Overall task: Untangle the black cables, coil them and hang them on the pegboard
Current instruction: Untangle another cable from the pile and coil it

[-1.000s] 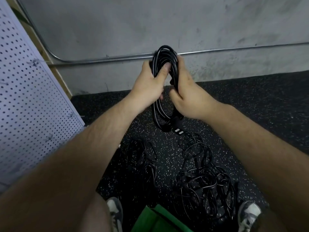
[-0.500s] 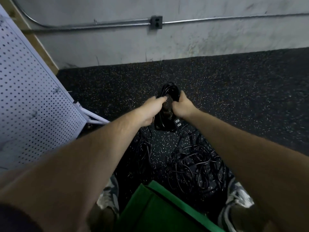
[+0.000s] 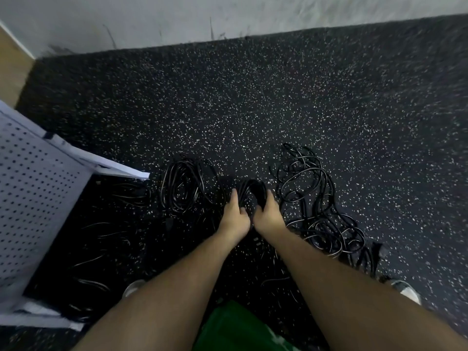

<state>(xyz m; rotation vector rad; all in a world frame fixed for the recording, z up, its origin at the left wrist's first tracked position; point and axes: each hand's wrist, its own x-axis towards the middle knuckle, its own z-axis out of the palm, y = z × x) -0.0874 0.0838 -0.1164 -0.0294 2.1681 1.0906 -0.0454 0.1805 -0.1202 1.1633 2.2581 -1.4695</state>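
A tight coil of black cable [image 3: 250, 191] is down near the speckled floor at the middle of the view. My left hand [image 3: 234, 216] grips its left side and my right hand [image 3: 268, 214] grips its right side. To the left of the hands lies another loosely coiled black cable [image 3: 184, 188]. On the right a tangled heap of black cables [image 3: 316, 203] spreads over the floor. The white pegboard [image 3: 33, 198] stands at the left edge, tilted in view.
Dark speckled rubber flooring [image 3: 253, 97] runs to a grey wall [image 3: 228, 13] at the top. The pegboard's white foot [image 3: 119, 168] juts toward the cables. My shoes [image 3: 405, 292] and green shorts [image 3: 235, 328] show at the bottom.
Both hands have carried the coiled cable from chest height down to the floor between the two cable heaps. The view has tilted downward.
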